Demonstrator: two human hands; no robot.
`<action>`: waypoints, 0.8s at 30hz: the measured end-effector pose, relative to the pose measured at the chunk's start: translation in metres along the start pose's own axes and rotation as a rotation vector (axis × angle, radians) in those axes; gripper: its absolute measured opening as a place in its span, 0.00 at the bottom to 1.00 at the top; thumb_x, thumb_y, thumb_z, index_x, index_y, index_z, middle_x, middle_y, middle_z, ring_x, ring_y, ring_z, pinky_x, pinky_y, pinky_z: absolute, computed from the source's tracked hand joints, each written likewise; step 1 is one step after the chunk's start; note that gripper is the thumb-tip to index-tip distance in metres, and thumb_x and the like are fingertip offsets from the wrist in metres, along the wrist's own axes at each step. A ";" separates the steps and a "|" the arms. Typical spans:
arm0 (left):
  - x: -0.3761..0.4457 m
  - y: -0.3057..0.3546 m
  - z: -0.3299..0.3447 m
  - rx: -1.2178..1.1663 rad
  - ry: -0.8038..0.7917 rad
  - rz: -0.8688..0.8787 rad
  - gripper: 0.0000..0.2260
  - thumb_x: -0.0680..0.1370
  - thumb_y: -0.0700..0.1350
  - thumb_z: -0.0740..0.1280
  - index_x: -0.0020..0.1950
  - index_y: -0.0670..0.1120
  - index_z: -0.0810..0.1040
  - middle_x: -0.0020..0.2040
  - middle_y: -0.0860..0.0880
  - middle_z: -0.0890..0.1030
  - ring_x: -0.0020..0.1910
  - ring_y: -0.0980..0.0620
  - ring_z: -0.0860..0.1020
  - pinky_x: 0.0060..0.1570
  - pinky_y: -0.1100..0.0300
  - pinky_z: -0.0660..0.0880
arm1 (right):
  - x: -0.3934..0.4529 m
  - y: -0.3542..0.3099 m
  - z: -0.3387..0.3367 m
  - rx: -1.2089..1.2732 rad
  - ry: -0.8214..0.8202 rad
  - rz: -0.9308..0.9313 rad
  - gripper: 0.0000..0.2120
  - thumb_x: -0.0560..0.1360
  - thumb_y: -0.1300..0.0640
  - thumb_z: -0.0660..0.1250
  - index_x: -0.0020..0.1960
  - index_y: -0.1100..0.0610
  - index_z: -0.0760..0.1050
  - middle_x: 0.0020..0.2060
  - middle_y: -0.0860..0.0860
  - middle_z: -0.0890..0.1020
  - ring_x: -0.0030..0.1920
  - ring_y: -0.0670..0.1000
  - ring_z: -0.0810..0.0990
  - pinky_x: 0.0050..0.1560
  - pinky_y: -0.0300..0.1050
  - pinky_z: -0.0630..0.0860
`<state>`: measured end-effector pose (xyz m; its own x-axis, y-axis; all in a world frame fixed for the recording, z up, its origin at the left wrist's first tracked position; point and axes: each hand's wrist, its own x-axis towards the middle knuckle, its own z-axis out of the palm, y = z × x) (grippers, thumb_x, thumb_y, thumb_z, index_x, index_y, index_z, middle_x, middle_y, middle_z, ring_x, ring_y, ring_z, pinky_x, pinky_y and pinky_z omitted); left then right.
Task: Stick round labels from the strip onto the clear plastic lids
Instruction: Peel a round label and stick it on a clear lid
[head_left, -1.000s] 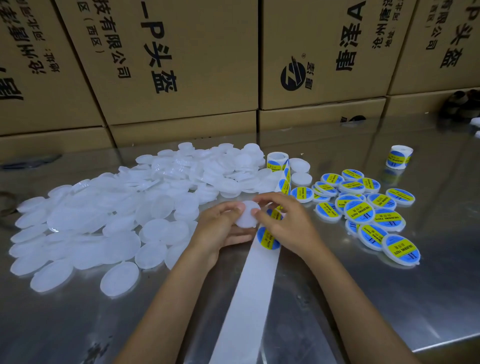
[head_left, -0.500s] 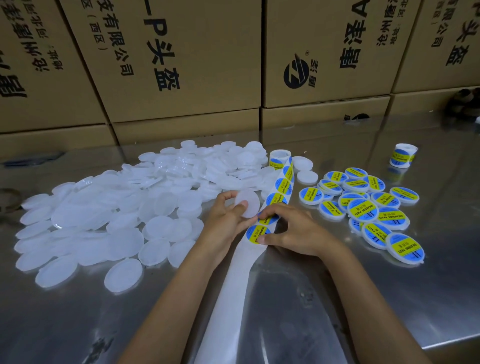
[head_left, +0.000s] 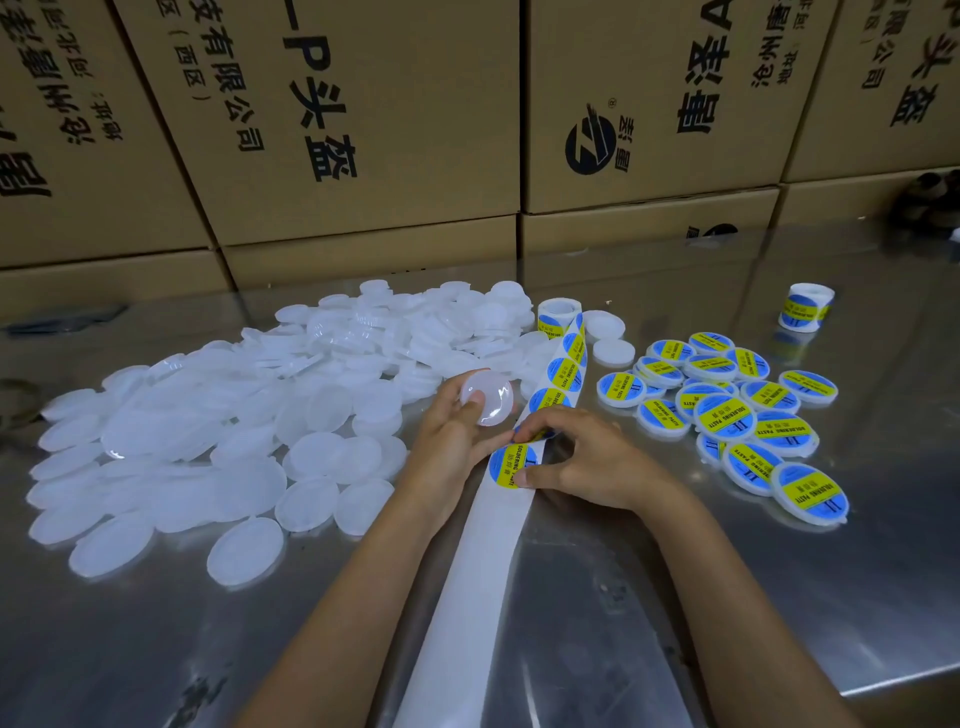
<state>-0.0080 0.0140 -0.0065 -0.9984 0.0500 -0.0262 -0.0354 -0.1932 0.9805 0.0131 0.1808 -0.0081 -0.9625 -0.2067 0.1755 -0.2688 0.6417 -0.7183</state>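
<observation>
Lid (head_left: 487, 398) pinched in left hand (head_left: 457, 441) by thumb and curled fingers, face up, presumably ready for labelling. Right hand (head_left: 582, 462) at its 4 o'clock, thumb and forefinger clamped on label (head_left: 508, 465) at strip (head_left: 498, 525) edge, likely peeling. Labelled lids (head_left: 727, 415) at 3 o'clock; blank pile (head_left: 234, 415) at 9.

Two bare forearms, entering from the bottom edge. No sleeves in sight anywhere up to the frame edge. Left hand (head_left: 457, 441) and right hand (head_left: 587, 460) ungloved, without rings, watch or bracelet. Short, unpainted nails on the visible fingers (head_left: 535, 427).
</observation>
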 end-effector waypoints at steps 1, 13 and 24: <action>0.000 0.000 0.000 -0.018 -0.011 -0.008 0.13 0.86 0.39 0.56 0.69 0.45 0.74 0.65 0.40 0.79 0.58 0.43 0.83 0.60 0.42 0.79 | 0.000 0.000 0.000 -0.001 0.004 -0.008 0.15 0.67 0.52 0.80 0.51 0.49 0.80 0.52 0.41 0.81 0.55 0.45 0.77 0.64 0.50 0.71; 0.001 0.005 -0.006 -0.239 -0.079 -0.093 0.15 0.86 0.38 0.55 0.72 0.42 0.70 0.65 0.37 0.79 0.56 0.39 0.83 0.53 0.48 0.83 | 0.001 -0.003 0.000 0.068 0.015 0.040 0.13 0.67 0.59 0.77 0.49 0.50 0.80 0.51 0.40 0.81 0.56 0.44 0.77 0.65 0.51 0.71; 0.004 -0.004 -0.001 0.034 -0.078 -0.033 0.13 0.86 0.41 0.57 0.69 0.49 0.73 0.66 0.41 0.78 0.59 0.40 0.82 0.60 0.44 0.80 | -0.001 -0.008 0.005 0.058 0.101 0.017 0.10 0.69 0.62 0.73 0.47 0.50 0.78 0.46 0.45 0.80 0.51 0.49 0.75 0.55 0.47 0.74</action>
<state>-0.0122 0.0137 -0.0106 -0.9902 0.1319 -0.0451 -0.0657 -0.1567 0.9855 0.0161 0.1723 -0.0053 -0.9665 -0.1183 0.2280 -0.2525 0.6003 -0.7589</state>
